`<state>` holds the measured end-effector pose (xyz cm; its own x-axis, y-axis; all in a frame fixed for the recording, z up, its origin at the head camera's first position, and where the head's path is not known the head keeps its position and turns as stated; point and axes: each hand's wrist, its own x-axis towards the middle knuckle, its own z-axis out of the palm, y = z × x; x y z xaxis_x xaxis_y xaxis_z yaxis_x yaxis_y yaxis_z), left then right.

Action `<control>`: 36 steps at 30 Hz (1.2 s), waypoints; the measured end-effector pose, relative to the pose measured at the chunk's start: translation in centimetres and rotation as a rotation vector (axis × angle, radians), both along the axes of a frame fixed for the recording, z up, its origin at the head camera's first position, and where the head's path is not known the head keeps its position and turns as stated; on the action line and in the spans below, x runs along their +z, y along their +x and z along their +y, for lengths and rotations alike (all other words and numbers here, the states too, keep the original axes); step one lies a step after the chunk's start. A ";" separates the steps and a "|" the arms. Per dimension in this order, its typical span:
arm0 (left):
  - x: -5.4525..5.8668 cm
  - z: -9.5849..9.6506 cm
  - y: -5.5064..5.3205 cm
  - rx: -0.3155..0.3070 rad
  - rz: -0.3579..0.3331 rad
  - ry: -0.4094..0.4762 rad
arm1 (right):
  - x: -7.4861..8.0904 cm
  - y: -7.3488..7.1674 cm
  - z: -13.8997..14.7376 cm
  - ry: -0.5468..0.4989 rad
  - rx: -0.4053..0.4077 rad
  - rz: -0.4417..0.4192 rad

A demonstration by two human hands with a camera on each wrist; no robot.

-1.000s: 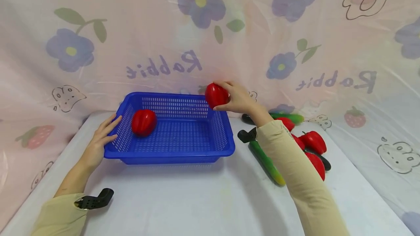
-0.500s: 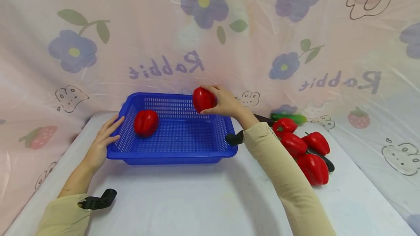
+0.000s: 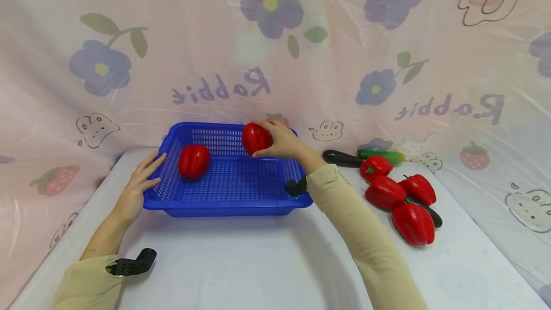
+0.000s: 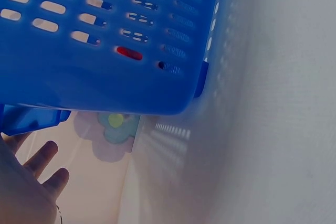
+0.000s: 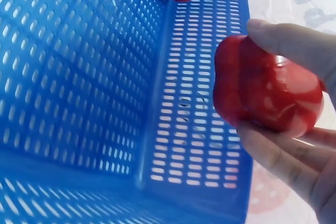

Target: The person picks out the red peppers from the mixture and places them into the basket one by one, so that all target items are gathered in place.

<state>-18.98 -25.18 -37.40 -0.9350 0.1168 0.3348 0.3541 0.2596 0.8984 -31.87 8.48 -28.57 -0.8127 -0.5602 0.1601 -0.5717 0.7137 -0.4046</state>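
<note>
Possibly the pepper point(image 3: 255, 139) pinched by the right grip point(image 3: 285, 141), above the basket point(image 3: 224, 204) near the far edge of the desk point(image 3: 241, 262), could be dropped if its glossy skin slips, the basket being touched by the outstretched left grip point(image 3: 136, 188).

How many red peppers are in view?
6. The held pepper is in the right hand; the basket pepper lies inside the blue basket; the rear pepper, middle pepper, right pepper and front pepper cluster on the table.
</note>
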 end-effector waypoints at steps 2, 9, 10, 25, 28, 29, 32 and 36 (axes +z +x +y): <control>0.0 0.0 0.0 0.001 -0.008 0.000 | -0.3 0.0 -0.3 -0.019 0.002 -0.028; 0.1 0.1 -0.1 0.010 -0.023 -0.005 | -1.5 -0.3 -1.4 0.001 -0.009 -0.065; 0.1 0.1 -0.1 0.010 -0.023 -0.005 | -1.6 -0.3 -1.6 0.004 -0.013 -0.073; 0.2 0.3 -0.1 -0.006 -0.005 0.011 | -3.4 -0.9 -3.4 0.072 -0.039 -0.134; 0.2 0.2 -0.1 -0.002 -0.012 0.004 | -3.4 -1.0 -3.8 0.083 -0.025 -0.140; 0.2 0.2 -0.1 0.000 -0.015 0.002 | -3.5 -1.0 -3.9 0.090 -0.020 -0.141; 0.2 0.1 -0.1 0.000 -0.024 0.003 | -3.7 -1.2 -4.3 0.102 -0.007 -0.153; 0.2 0.1 -0.1 0.002 -0.030 0.006 | -4.0 -1.3 -4.7 0.120 -0.002 -0.179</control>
